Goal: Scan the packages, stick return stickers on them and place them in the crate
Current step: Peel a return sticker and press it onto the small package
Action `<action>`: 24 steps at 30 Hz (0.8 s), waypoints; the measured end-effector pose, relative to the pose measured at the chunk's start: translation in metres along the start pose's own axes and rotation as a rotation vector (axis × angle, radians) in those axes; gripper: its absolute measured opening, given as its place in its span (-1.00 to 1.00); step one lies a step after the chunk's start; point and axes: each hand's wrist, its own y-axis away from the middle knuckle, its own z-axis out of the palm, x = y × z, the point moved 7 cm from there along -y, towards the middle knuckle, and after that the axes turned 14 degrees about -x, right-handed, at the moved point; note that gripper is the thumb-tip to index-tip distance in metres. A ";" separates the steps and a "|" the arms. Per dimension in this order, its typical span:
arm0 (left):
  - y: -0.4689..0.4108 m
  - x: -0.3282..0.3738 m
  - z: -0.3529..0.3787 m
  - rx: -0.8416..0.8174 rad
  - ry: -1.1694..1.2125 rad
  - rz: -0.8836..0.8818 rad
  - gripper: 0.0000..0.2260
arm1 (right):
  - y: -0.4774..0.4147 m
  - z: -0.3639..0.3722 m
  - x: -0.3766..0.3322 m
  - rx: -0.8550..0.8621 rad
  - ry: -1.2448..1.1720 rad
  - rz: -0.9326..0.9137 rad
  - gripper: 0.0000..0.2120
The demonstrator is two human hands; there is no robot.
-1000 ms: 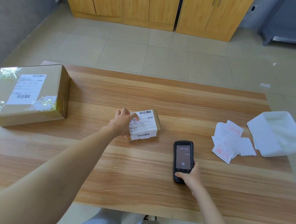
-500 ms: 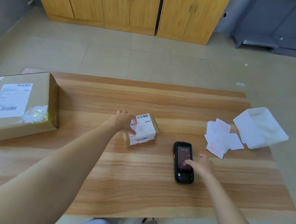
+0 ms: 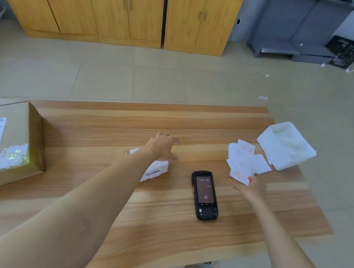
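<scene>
A small cardboard package (image 3: 154, 172) with a white barcode label lies mid-table, mostly covered by my left hand (image 3: 161, 146), which grips its far end from above. The black handheld scanner (image 3: 204, 194) lies flat to its right, screen lit, with no hand on it. My right hand (image 3: 253, 188) reaches with relaxed fingers to the loose pile of white return stickers (image 3: 245, 160) with red print and touches the nearest sticker's edge. A large taped cardboard package (image 3: 6, 144) sits at the table's left end. A black crate (image 3: 342, 53) stands on the floor far right.
A white foam pouch (image 3: 286, 145) lies at the right corner of the wooden table (image 3: 161, 230). Wooden cabinets (image 3: 119, 10) and a grey unit (image 3: 291, 36) line the far wall. Paper scraps lie on the tiled floor.
My right hand has let go of the scanner and moved right to the sticker pile. My left hand has slid further over the small package. The view has tilted up and right.
</scene>
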 end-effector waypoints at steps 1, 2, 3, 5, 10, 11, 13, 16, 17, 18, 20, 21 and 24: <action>-0.005 0.007 0.000 0.000 0.001 -0.001 -0.47 | -0.006 -0.007 -0.001 -0.002 0.018 -0.026 -0.52; -0.011 0.015 -0.001 0.003 0.008 -0.005 -0.48 | -0.011 -0.015 -0.001 -0.005 0.050 -0.039 -0.55; -0.017 0.022 -0.002 0.008 0.014 -0.015 -0.48 | -0.017 -0.023 -0.001 -0.009 0.085 -0.045 -0.52; -0.030 0.038 -0.003 0.020 0.018 -0.050 -0.48 | -0.033 -0.040 0.000 -0.023 0.127 -0.060 -0.42; -0.064 0.089 -0.004 0.048 0.099 -0.111 -0.48 | -0.076 -0.090 0.005 -0.054 0.263 -0.122 -0.31; -0.070 0.098 -0.004 0.062 0.113 -0.130 -0.48 | -0.084 -0.096 0.006 -0.073 0.299 -0.130 -0.30; -0.080 0.117 -0.004 0.087 0.133 -0.161 -0.48 | -0.097 -0.104 0.008 -0.121 0.351 -0.157 -0.27; -0.089 0.141 0.005 0.097 0.161 -0.195 -0.48 | -0.110 -0.106 0.009 -0.216 0.405 -0.196 -0.23; -0.091 0.146 0.008 0.102 0.170 -0.213 -0.48 | -0.112 -0.105 0.008 -0.243 0.425 -0.212 -0.21; -0.093 0.151 0.010 0.099 0.177 -0.229 -0.48 | -0.114 -0.104 0.007 -0.262 0.453 -0.229 -0.20; -0.098 0.160 0.014 0.078 0.190 -0.240 -0.48 | -0.116 -0.100 0.003 -0.279 0.521 -0.274 -0.19; -0.101 0.164 0.016 0.072 0.197 -0.237 -0.48 | -0.116 -0.099 0.001 -0.280 0.558 -0.299 -0.19; -0.105 0.176 0.020 0.073 0.214 -0.240 -0.50 | -0.115 -0.091 -0.005 -0.281 0.694 -0.362 -0.21</action>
